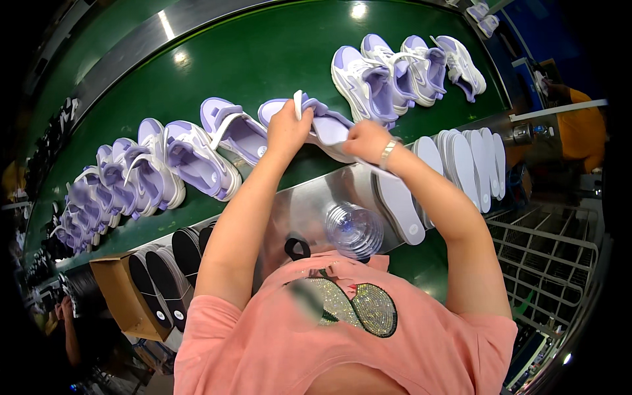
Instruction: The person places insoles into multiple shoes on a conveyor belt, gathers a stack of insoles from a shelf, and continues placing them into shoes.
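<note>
A white and lavender sneaker (270, 110) lies on the green belt between my hands, its opening toward me. My left hand (288, 131) is closed on the shoe's upper, pinching its white strap and tongue upward. My right hand (368, 141) is closed on a thin pale insole (378, 170). One end of that insole sticks out below my wrist; the rest is hidden by my fingers and the shoe. Just left of my left hand sits another lavender sneaker (245, 137) with a pale insole showing inside.
More lavender sneakers (203, 161) line the belt (263, 56) at left; several sneakers (355, 82) stand at right. Pale insoles (401, 204) lie on a metal ledge (289, 210) beside a clear plastic bottle (354, 229). Black insoles (164, 276) stand near a cardboard box (115, 296).
</note>
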The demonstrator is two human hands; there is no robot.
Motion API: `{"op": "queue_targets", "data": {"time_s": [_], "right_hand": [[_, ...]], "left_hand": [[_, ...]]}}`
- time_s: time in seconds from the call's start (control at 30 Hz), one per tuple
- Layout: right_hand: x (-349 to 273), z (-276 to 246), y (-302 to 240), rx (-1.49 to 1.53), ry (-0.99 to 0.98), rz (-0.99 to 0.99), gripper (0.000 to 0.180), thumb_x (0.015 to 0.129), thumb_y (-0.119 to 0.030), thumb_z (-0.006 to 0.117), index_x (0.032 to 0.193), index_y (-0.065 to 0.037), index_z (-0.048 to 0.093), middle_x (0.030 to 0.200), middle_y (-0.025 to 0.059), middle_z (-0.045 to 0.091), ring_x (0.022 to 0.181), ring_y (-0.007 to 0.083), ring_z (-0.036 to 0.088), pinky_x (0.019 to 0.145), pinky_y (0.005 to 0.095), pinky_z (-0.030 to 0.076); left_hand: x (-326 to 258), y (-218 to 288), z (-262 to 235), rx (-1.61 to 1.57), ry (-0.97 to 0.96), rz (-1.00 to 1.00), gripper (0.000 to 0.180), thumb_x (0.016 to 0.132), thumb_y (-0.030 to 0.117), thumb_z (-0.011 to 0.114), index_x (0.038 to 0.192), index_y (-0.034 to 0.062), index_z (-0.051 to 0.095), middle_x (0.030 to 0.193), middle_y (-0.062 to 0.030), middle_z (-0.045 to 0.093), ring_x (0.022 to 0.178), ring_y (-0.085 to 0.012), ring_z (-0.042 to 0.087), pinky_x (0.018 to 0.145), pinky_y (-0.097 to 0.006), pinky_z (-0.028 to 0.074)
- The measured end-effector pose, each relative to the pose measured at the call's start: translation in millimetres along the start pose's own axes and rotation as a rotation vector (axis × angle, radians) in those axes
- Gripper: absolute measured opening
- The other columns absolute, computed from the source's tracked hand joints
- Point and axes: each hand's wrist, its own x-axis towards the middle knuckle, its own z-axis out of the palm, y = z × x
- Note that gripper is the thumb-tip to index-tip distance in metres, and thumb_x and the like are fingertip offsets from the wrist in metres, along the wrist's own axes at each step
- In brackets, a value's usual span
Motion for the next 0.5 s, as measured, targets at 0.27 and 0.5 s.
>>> {"op": "queue_targets", "data": {"time_s": [0.27, 0.5], "right_hand": [[14, -30, -24, -0.131, -0.321, -0.078, 0.025, 0.056, -0.023, 0.06, 0.062, 0.002, 0.062, 0.062, 0.0197, 0.058, 0.057, 0.0288, 0.057, 0.058, 0.0352, 0.045], [44, 24, -10, -0.601, 0.024, -0.144, 0.024, 0.066, -0.018, 0.059, 0.083, -0.001, 0.063, 0.098, 0.0181, 0.053, 0.088, 0.0303, 0.055, 0.074, 0.0364, 0.045]], "left_hand": [[3, -20, 10, 0.043, 0.118, 0.038, 0.022, 0.08, 0.022, 0.051, 0.086, 0.0015, 0.053, 0.072, -0.0218, 0.058, 0.07, -0.039, 0.055, 0.061, -0.044, 0.042], [9, -7, 8, 0.082, 0.012, 0.123, 0.019, 0.079, 0.021, 0.051, 0.087, 0.0033, 0.052, 0.071, -0.0211, 0.058, 0.069, -0.0388, 0.055, 0.061, -0.045, 0.043]]}}
